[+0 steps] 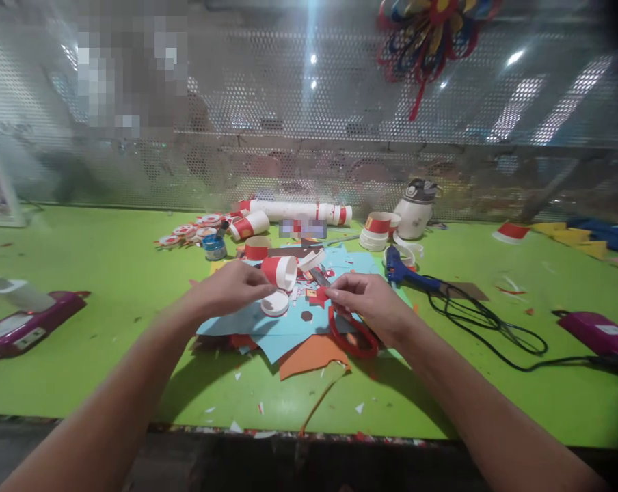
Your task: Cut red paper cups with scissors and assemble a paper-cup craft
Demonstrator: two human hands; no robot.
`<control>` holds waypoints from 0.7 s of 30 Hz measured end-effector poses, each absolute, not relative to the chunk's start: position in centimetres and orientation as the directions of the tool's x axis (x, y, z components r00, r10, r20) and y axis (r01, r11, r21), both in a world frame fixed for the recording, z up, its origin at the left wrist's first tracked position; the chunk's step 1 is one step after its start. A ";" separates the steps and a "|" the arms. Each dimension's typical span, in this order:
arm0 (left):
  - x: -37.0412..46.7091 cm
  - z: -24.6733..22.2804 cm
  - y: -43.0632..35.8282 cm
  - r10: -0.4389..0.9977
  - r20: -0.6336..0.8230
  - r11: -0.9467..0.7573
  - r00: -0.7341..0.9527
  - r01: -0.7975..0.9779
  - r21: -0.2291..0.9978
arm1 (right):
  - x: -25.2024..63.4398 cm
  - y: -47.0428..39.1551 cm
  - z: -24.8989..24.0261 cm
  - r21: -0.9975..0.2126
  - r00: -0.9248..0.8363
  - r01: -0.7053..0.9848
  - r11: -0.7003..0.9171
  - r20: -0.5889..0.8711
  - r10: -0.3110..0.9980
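My left hand (237, 287) is closed, its fingertips pinched together just above a round white paper disc with a red edge (275, 304). Whether the fingers hold the disc or something small is hidden. Beside those fingertips a red and white paper cup (281, 272) lies on its side. Scissors with red handles (357, 342) are in my right hand (363, 297), the grey blades pointing away to the left. A small red paper piece (318, 295) shows at the right thumb and fingertips. Below both hands lie light blue paper sheets (268, 342) and scattered paper scraps.
A blue glue gun (411, 273) with a looping black cord lies right, near a purple power strip (599, 335). Another purple strip (37, 321) is left. Behind stand a blue jar (215, 248), stacked cups (375, 232), a long white tube (299, 211) and a white bottle (415, 212).
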State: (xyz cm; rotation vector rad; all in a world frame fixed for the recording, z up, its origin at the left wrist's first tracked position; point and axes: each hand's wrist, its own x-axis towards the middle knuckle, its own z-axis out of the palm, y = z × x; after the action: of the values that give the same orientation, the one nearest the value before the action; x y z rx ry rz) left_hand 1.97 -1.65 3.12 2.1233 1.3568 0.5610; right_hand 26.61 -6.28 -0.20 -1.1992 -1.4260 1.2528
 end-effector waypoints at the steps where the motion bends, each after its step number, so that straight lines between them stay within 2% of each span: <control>1: 1.6 2.7 -1.5 0.908 -0.018 -0.331 0.419 0.741 0.584 | 26.6 -6.2 -0.2 -0.992 -0.160 0.121 0.036 0.017 0.987; 4: 0.8 1.3 -1.1 0.919 -0.075 -0.312 0.388 0.829 0.464 | 26.6 -6.2 -0.3 -0.990 -0.165 0.131 0.048 0.026 0.986; 9: 1.2 -0.2 -0.8 0.837 -0.077 -0.460 0.542 0.773 0.437 | 26.4 -6.3 -0.2 -0.988 -0.176 0.147 0.048 0.022 0.984; 14: 2.2 -0.7 -0.4 0.838 -0.043 -0.490 0.544 0.785 0.378 | 26.5 -6.3 -0.3 -0.986 -0.175 0.160 0.039 0.011 0.985; 17: 2.2 -0.7 -0.9 0.857 -0.003 -0.469 0.515 0.781 0.413 | 26.5 -6.2 -0.4 -0.988 -0.174 0.150 0.036 0.009 0.985; 21: 2.4 0.2 -3.4 0.871 -0.012 -0.403 0.491 0.728 0.555 | 26.9 -6.2 0.0 -0.993 -0.166 0.111 0.043 0.024 0.986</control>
State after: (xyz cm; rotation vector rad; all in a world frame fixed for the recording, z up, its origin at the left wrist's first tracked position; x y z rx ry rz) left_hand 2.37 -3.39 0.21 2.2440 1.3159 0.3844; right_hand 26.90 -6.23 0.01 -1.1854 -1.4319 1.2481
